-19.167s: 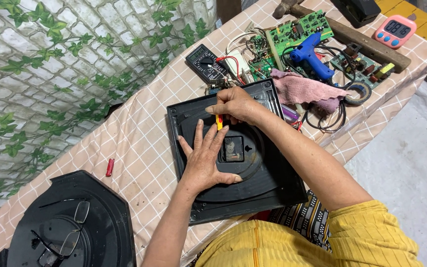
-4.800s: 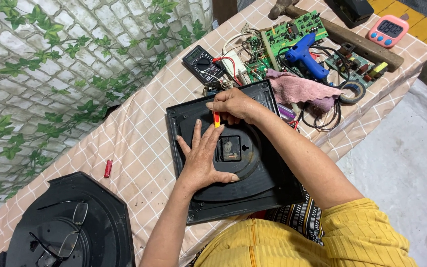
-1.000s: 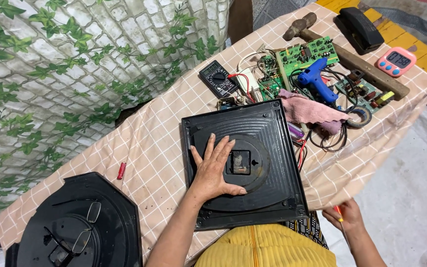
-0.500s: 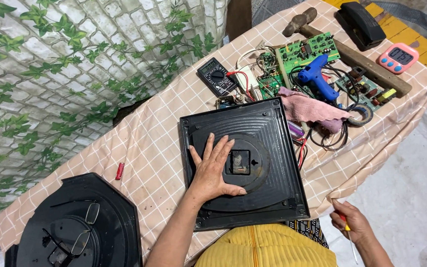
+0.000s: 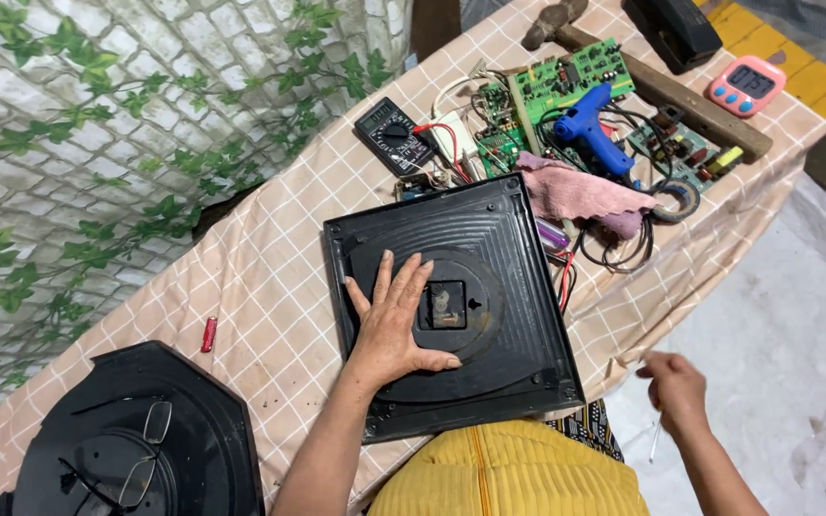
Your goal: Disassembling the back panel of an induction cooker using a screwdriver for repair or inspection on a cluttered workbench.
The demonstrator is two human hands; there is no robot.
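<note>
A black square clock case lies back-up on the checked tablecloth, with a square opening at its centre. My left hand rests flat on it, fingers spread, just left of that opening. My right hand is off the table's near right edge, over the pale floor, closed around a thin screwdriver whose shaft points down.
A multimeter, green circuit boards, a blue glue gun, a pink cloth, cables and a tape roll crowd the far side. A hammer and a pink timer lie beyond. A black octagonal case with spectacles sits near left; a red battery lies beside it.
My right hand has left the clock case and swung down off the table's right edge with the screwdriver. My left hand stays flat on the case.
</note>
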